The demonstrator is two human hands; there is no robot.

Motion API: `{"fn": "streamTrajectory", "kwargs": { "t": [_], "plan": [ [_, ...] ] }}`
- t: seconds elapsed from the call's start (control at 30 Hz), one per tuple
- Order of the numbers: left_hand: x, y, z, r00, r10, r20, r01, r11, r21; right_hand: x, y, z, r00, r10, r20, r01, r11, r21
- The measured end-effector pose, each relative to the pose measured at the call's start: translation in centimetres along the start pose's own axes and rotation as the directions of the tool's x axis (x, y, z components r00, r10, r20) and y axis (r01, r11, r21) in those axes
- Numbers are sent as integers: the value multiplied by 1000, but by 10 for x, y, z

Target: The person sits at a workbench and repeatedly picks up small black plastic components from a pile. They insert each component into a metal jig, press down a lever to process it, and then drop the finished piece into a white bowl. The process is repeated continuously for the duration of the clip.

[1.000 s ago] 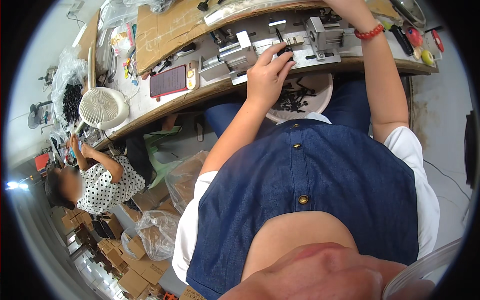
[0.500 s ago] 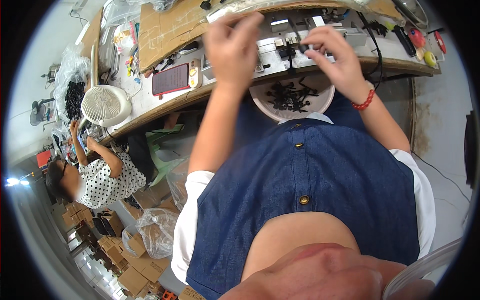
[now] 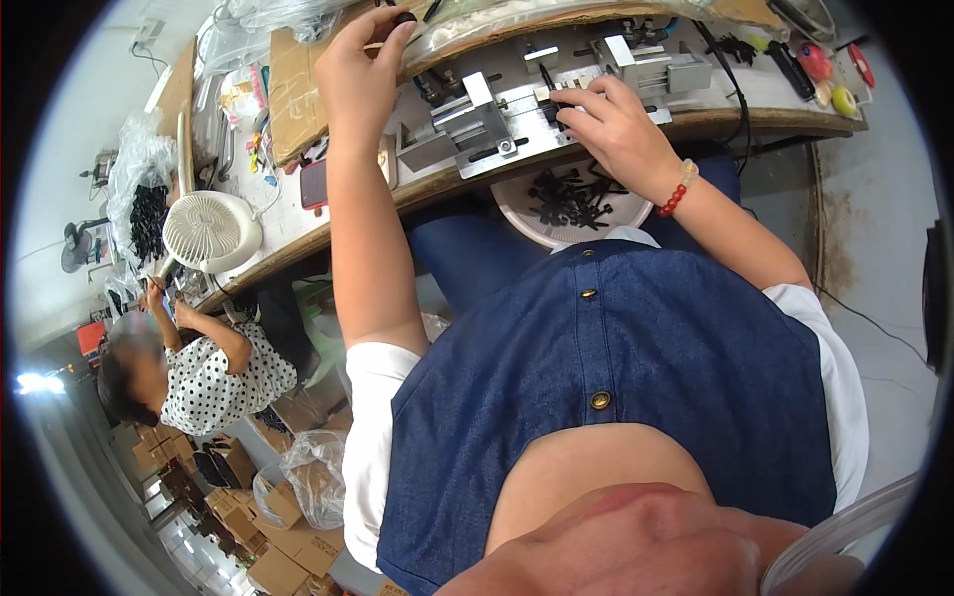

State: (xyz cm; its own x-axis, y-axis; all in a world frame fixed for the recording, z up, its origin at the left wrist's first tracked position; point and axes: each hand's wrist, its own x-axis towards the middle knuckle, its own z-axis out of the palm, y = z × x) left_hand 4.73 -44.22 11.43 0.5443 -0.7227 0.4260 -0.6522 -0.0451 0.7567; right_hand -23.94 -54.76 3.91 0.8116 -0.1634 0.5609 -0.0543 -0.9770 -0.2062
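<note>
left hand (image 3: 360,70) now raised to black knob (image 3: 404,17) at desk (image 3: 298,233) back, fingers pinching it. right hand (image 3: 614,124) fingers pressing small black part (image 3: 558,104) into metal jig (image 3: 556,94). loading step; next likely needs steady knob pull.

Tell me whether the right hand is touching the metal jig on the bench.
Touching. The head view shows the right hand with fingertips pressed onto the metal jig.

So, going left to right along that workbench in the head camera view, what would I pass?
White desk fan → left hand raised to a small dark knob → metal jig → right hand on the jig's far end, above the white bowl of black parts → red and yellow round things.
</note>
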Motion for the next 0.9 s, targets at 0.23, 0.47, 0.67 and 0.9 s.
{"fn": "streamTrajectory", "kwargs": {
  "t": [0.23,0.47,0.67,0.9],
  "plan": [
    [-92,53,46,980,190,-59,-197,968,-157,68,67,-57,949,28,-313,-62,993,-101],
    [-131,33,96,976,201,82,-202,979,4,110,151,-59,959,282,42,-271,948,-168],
    [-133,24,110,977,189,101,-193,981,34,102,153,-66,988,153,-26,-155,979,-131],
    [-132,31,108,970,222,102,-234,963,131,62,94,-74,888,421,-187,-289,826,484]
  ]
}}
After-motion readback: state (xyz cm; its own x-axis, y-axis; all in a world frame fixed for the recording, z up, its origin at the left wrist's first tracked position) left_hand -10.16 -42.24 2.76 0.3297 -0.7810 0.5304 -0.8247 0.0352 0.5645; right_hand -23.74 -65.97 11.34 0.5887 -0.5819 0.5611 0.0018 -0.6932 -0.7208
